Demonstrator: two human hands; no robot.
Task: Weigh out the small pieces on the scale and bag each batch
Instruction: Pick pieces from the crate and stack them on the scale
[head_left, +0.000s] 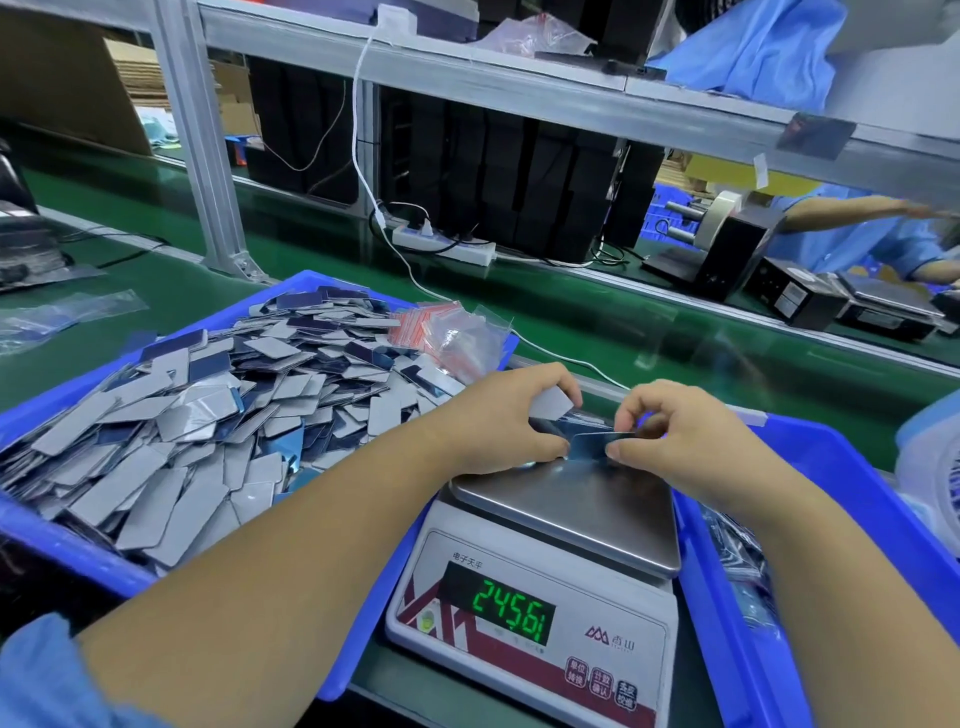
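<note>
A digital scale (571, 514) with a steel pan stands in front of me, its green display (511, 613) reading 245.61. At the pan's far edge my left hand (498, 415) grips a small stack of grey and blue flat pieces (553, 404). My right hand (680, 431) pinches the other end of the stack, where a blue piece (597, 444) shows between the fingers. The stack touches the pan. To the left, a blue tray (67, 545) holds a big heap of the same flat pieces (208, 405).
Small clear bags with red strips (447, 332) lie at the tray's far corner. A second blue bin (831, 499) with bagged batches (737, 561) sits on the right. A white cable (561, 358), a power strip (447, 247) and another person (883, 228) lie beyond.
</note>
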